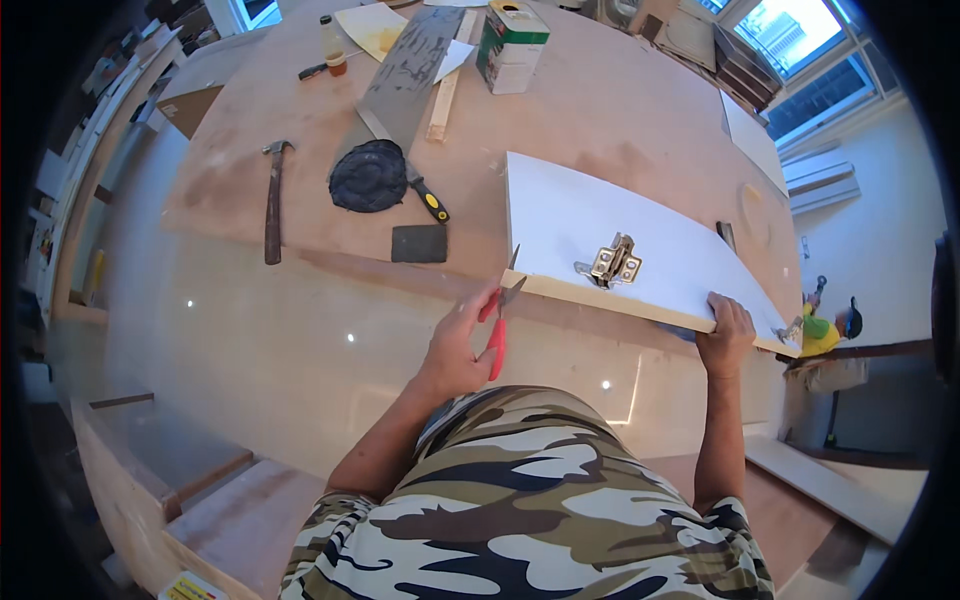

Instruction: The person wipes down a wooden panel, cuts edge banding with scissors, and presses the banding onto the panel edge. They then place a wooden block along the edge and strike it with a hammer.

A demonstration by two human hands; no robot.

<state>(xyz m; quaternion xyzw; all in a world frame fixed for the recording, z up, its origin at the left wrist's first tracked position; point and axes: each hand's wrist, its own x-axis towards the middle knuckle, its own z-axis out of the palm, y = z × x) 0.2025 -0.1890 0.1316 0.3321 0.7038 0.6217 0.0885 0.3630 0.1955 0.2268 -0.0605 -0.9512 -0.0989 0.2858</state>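
1. Scissors with red handles sit in the left hand, fingers closed through and around the loops; the blades stand open and point up at the near left corner of the white panel.
2. White panel lies flat on the plywood surface, its near long edge overhanging toward the body and showing a pale raw or banded strip. A metal cup hinge is mounted close to that edge, roughly mid-length.
3. Right hand is closed over the near edge further right, fingers on top, thumb hidden under the panel — it acts as the clamp.
4. Judgement: the step in hand looks like trimming the edge strip at the corner. To do it well, keep the blades flush with the panel end so the cut leaves no proud stub, and close them in one clean stroke rather than nibbling.
5. Judgement: the right hand's downward pressure matters — the overhang could let the panel tip or slide when the blades bite.
6. Risk, as I read it: an angled blade may chip the white face at the corner.
7. Well apart on the surface, not involved: hammer, black round pad, yellow-handled scraper, dark block, green-and-white can.
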